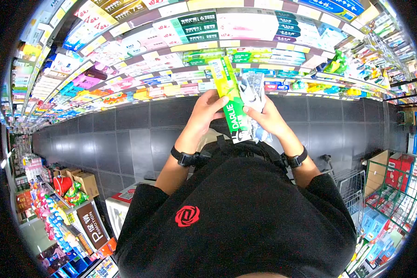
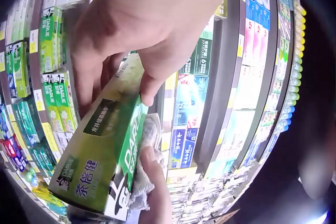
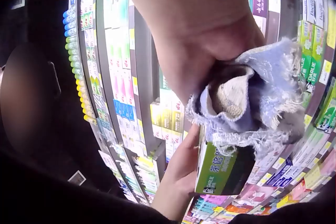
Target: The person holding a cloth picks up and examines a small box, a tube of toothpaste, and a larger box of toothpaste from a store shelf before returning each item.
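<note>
A green and yellow DARLIE box (image 1: 231,99) is held upright before the shelves, the left hand (image 1: 207,111) gripping its left side. In the left wrist view the left hand (image 2: 123,50) has thumb and fingers around the far end of the box (image 2: 100,150). The right hand (image 1: 268,118) grips a bunched pale cloth (image 1: 252,88) against the box's right side, its thumb near the box. In the right wrist view the frayed light-blue cloth (image 3: 273,92) is rolled under the right hand (image 3: 210,45), covering part of the box (image 3: 226,171); its fingers are mostly hidden there.
Shelves (image 1: 180,44) of boxed toothpaste curve across the front. Dark floor tiles (image 1: 102,134) lie below. A wire cart (image 1: 352,190) stands at the right, a promotion sign (image 1: 92,224) and stacked goods at the lower left, and a green wire cage (image 1: 394,178) at far right.
</note>
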